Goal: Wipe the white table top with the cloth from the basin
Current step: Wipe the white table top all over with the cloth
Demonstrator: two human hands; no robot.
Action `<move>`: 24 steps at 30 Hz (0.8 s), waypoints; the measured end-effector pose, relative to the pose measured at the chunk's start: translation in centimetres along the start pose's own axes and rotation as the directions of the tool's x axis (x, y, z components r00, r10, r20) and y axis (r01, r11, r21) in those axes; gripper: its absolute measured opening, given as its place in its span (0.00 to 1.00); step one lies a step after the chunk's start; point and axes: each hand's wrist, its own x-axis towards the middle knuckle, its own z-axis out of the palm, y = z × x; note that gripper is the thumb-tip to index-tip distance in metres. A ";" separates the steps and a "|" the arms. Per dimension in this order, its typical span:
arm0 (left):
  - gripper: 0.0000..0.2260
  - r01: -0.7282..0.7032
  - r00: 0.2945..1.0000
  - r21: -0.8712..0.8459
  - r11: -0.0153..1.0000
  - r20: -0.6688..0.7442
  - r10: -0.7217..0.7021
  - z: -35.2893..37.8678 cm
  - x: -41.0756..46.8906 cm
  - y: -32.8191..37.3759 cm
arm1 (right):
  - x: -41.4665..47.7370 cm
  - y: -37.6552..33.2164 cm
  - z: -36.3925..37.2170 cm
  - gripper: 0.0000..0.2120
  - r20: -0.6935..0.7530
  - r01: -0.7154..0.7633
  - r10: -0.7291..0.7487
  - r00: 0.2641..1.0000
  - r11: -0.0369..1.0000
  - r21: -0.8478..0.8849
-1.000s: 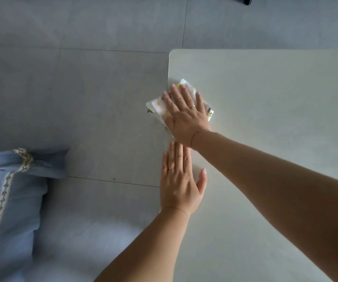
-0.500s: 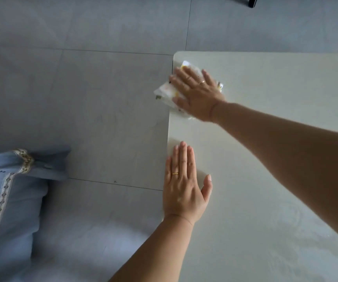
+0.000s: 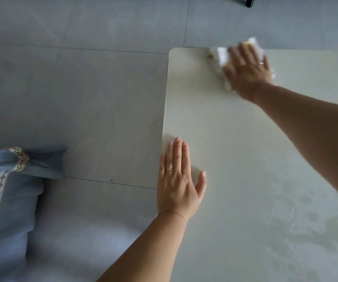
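The left hand [image 3: 179, 180] lies flat, palm down, its fingers [image 3: 177, 153] straight and close together, thumb [image 3: 201, 182] spread out to the right. The right arm [image 3: 306, 127] stretches far forward. The right hand [image 3: 247, 70] is also palm down, fingers extended and motion-blurred.

The surface [image 3: 245, 159] is seen as a smooth, off-white top with a soft satin sheen. Its near right part is marked by duller damp streaks and blotches. At the far edge of the surface a cloth [image 3: 222, 54] is pressed under the right hand [image 3: 247, 72]: soft, crumpled fabric, white with yellow patches, blurred. A thin ring [image 3: 169, 169] of gold-coloured metal is worn on the left hand [image 3: 178, 184], laid flat at the left edge of the surface. Left of the surface, the floor [image 3: 82, 88] is laid in large grey tiles, smooth and matt, parted by thin joints. Further left of the surface, a blue cushion [image 3: 7, 200] of woven cloth is edged with patterned braid [image 3: 19, 157].
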 end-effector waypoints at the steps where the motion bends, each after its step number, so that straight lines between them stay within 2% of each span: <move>1: 0.33 -0.001 1.000 0.001 1.000 0.000 0.001 0.0 0.0 0.0 | -0.1 1.4 -0.2 0.29 -0.007 -0.123 0.124 0.992 0.992 0.019; 3: 0.33 -0.003 1.000 0.010 1.000 0.005 0.003 0.0 0.0 0.0 | -0.2 1.1 0.1 0.30 -0.017 -0.265 0.266 0.964 0.963 0.040; 5: 0.33 0.001 1.000 0.026 1.000 0.010 -0.001 -0.1 0.0 0.1 | -1.0 -1.8 0.9 0.30 -0.014 -0.242 0.243 0.970 0.970 0.031; 7: 0.33 0.005 1.000 0.037 0.999 0.025 -0.006 -0.3 0.0 0.2 | -2.5 -3.9 1.6 0.30 0.024 -0.024 0.024 0.999 1.000 -0.004; 9: 0.33 0.004 0.999 0.041 0.999 0.043 -0.006 -0.5 -0.1 0.4 | -3.6 -2.6 1.1 0.29 0.091 0.212 -0.208 0.974 0.976 -0.042; 10: 0.32 0.004 0.999 0.039 0.999 0.047 -0.006 -0.7 -0.1 0.4 | -3.7 -0.7 0.5 0.29 0.110 0.259 -0.253 0.961 0.964 -0.051; 12: 0.32 0.010 0.999 0.040 0.999 0.042 -0.012 -0.9 0.1 0.5 | -3.7 3.8 -0.6 0.29 0.094 0.159 -0.155 0.983 0.986 -0.039; 14: 0.32 0.022 1.000 0.045 0.999 0.018 -0.023 -1.2 0.2 1.1 | -4.1 7.2 -1.3 0.29 0.082 -0.063 0.064 0.995 0.998 -0.017; 16: 0.33 -0.013 1.000 0.020 1.000 -0.006 0.013 -1.1 0.1 2.5 | -4.1 7.4 -1.0 0.29 0.065 -0.213 0.213 0.975 0.977 -0.012; 18: 0.32 -0.065 0.998 -0.023 0.998 0.009 0.065 -0.6 -0.7 4.0 | -3.6 5.5 -0.7 0.30 0.057 -0.303 0.300 0.952 0.952 0.046; 20: 0.32 -0.060 0.998 -0.033 0.998 0.021 0.060 0.1 -1.4 4.8 | -3.2 4.9 -0.9 0.32 0.036 -0.322 0.321 0.946 0.946 0.045; 24: 0.32 -0.034 0.999 0.001 0.999 -0.003 0.034 0.8 -1.4 4.8 | -3.2 6.7 -1.1 0.35 0.009 -0.237 0.238 0.971 0.971 -0.032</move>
